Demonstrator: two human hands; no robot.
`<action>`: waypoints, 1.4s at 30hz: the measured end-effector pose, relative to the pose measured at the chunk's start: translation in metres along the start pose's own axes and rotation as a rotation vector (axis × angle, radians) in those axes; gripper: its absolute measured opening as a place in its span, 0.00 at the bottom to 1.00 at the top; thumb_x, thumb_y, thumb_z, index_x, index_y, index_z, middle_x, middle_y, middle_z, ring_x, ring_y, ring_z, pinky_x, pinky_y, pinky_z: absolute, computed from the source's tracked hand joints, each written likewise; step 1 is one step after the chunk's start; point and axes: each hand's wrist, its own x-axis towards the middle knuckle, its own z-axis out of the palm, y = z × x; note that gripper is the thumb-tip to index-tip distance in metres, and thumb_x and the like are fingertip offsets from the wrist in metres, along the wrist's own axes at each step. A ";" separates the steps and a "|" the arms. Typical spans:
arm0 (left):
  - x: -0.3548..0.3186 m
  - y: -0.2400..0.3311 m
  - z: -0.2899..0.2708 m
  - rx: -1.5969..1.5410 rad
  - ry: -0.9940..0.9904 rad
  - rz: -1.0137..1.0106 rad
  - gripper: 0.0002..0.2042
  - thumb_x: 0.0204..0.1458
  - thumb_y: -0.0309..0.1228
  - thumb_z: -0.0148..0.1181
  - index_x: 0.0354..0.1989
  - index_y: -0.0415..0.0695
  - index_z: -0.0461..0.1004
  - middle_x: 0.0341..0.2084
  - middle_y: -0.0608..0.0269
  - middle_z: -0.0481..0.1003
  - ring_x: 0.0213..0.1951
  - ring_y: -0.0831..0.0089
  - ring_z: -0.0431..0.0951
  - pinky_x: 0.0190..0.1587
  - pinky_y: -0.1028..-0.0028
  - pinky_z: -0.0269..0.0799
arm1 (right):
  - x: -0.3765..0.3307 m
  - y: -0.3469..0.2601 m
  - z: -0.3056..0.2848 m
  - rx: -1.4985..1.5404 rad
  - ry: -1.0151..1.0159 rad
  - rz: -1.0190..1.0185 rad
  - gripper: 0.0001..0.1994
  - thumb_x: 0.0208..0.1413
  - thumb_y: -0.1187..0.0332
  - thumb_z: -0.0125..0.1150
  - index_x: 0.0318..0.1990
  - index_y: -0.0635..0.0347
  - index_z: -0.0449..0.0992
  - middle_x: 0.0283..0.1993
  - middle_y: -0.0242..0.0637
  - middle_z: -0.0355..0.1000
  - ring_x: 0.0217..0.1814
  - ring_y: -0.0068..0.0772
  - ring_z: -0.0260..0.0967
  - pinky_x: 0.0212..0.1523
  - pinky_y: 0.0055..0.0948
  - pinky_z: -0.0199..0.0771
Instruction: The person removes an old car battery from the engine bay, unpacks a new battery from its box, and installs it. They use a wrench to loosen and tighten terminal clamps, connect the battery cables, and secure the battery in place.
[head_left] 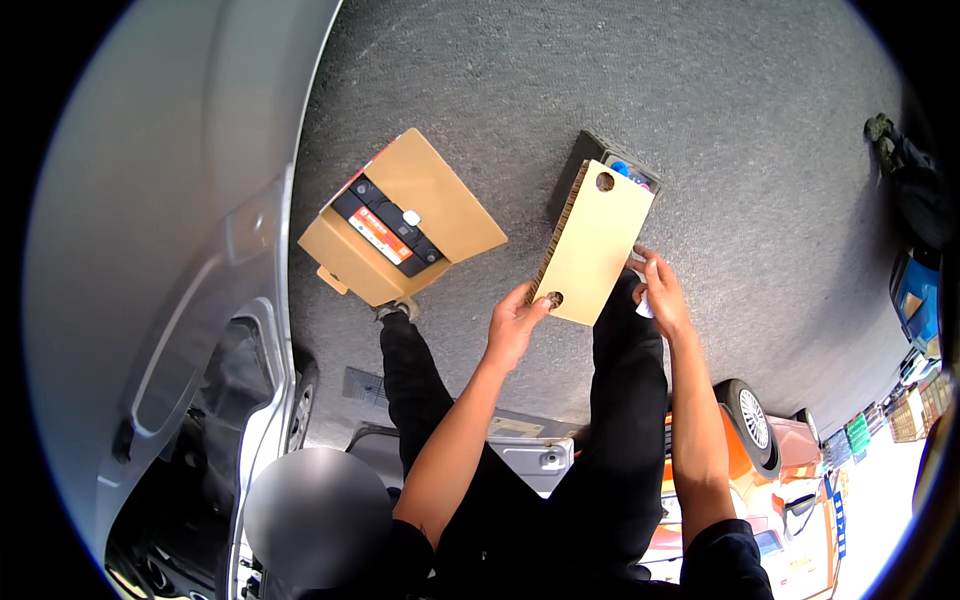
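My left hand (512,326) pinches the near left corner of a thick tan cardboard pad (595,240), thumb beside one of its two round holes. The pad's ridged, honeycomb-like edge faces left. At the pad's right side, my right hand (661,291) has bent fingers closed on a small white piece (645,306), perhaps paper. Beyond the pad, partly hidden by it, a dark car battery (575,165) with blue on its top stands on the ground. To the left is an open cardboard box (440,190), in which a black car battery (385,232) with an orange label lies.
A silver car body (230,150) fills the left side. Grey asphalt (750,150) lies around the boxes. My black-trousered legs reach forward on both sides. An orange vehicle (700,450) is behind at the right; a person's dark clothing (920,195) shows at the far right.
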 end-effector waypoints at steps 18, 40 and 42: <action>0.102 -0.053 0.045 1.006 0.139 0.134 0.27 0.54 0.27 0.59 0.65 0.42 0.63 0.48 0.43 0.76 0.49 0.49 0.77 0.52 0.61 0.72 | 0.087 0.051 -0.012 -0.602 0.227 0.101 0.22 0.55 0.60 0.66 0.52 0.65 0.73 0.41 0.45 0.79 0.35 0.33 0.77 0.38 0.34 0.75; 0.098 -0.056 0.025 0.848 0.039 0.045 0.28 0.59 0.30 0.56 0.68 0.43 0.57 0.51 0.39 0.73 0.55 0.46 0.72 0.56 0.58 0.68 | 0.082 0.019 0.007 -0.714 0.124 0.159 0.35 0.61 0.44 0.53 0.56 0.76 0.67 0.53 0.62 0.72 0.59 0.59 0.69 0.59 0.44 0.67; 0.095 -0.056 0.026 0.858 0.045 0.033 0.29 0.59 0.31 0.55 0.69 0.44 0.56 0.52 0.39 0.72 0.55 0.45 0.71 0.56 0.57 0.68 | 0.082 0.022 0.006 -0.660 0.137 0.152 0.35 0.61 0.44 0.52 0.55 0.76 0.67 0.53 0.62 0.72 0.59 0.58 0.69 0.59 0.43 0.66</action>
